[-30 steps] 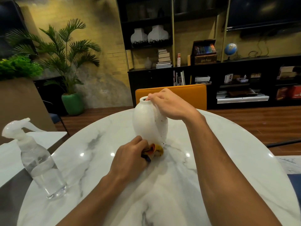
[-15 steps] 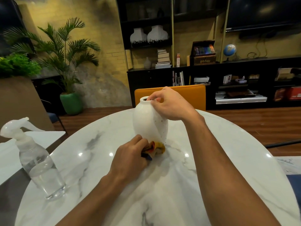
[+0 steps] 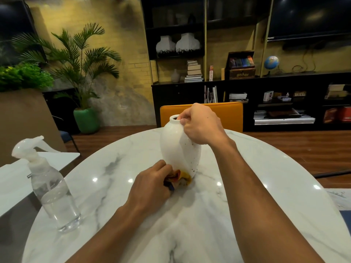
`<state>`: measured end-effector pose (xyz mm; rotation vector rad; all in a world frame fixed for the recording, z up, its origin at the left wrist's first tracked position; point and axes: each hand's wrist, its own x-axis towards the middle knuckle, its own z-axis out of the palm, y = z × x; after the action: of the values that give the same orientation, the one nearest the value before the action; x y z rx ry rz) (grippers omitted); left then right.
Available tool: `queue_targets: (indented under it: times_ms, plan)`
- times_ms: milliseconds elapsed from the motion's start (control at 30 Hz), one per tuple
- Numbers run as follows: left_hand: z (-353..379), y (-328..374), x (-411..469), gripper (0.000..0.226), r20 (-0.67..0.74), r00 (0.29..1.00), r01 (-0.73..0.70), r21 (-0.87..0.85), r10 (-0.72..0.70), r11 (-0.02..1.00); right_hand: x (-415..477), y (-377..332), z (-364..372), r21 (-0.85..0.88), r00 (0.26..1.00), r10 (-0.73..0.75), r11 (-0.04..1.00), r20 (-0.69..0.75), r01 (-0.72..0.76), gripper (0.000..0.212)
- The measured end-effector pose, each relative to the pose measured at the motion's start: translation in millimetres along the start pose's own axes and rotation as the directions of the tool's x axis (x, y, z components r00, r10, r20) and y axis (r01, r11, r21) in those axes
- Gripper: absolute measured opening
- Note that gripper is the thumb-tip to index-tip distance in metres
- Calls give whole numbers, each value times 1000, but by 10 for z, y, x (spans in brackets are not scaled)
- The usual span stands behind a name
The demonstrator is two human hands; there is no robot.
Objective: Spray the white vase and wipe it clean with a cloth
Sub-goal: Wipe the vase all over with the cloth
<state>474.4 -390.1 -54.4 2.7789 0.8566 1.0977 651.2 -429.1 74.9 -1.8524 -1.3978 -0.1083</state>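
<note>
- Hardly anything has moved since a second ago: both hands keep their places on the white vase [image 3: 176, 149], and the cloth [image 3: 182, 177] sits at the same low spot
- The vase stands on its foot near the middle of the round marble table [image 3: 114, 177]; its long axis is near upright but tilted, with the mouth up and leaning to my left and the foot set more to my right
- My right hand [image 3: 201, 124] pinches the rim, fingers curled over the neck and hiding its right side
- My left hand [image 3: 152, 185] is bunched round the orange-and-yellow cloth, pressing it to the vase's lower flank just above the tabletop; the hand covers most of the cloth
- A clear spray bottle [image 3: 51, 190] stands upright, well apart, at the table's left edge
- An orange chair back [image 3: 228, 114] rises just behind the vase, and a potted palm [image 3: 81, 59] stands far left by the wall
</note>
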Motion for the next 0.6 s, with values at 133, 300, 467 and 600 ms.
queue_targets:
  times_ms: [133, 300, 467, 600]
  plan:
    - [-72, 68, 46, 32, -113, 994, -18, -53, 12, 998, -10, -45, 17, -19, 999, 14, 1000, -44, -15, 21]
    - [80, 28, -21, 23, 25, 999, 21, 31, -21, 999, 15, -35, 39, 18, 1000, 15, 1000, -21, -15, 22]
    - [-9, 34, 39, 26, -76, 996, 43, -52, -47, 998, 69, 104, -28, 15, 993, -55, 998, 107, 53, 33]
    - [-66, 62, 84, 33, -180, 981, 57, -100, -75, 993, 64, 157, 2, 50, 994, -37, 998, 102, 32, 28]
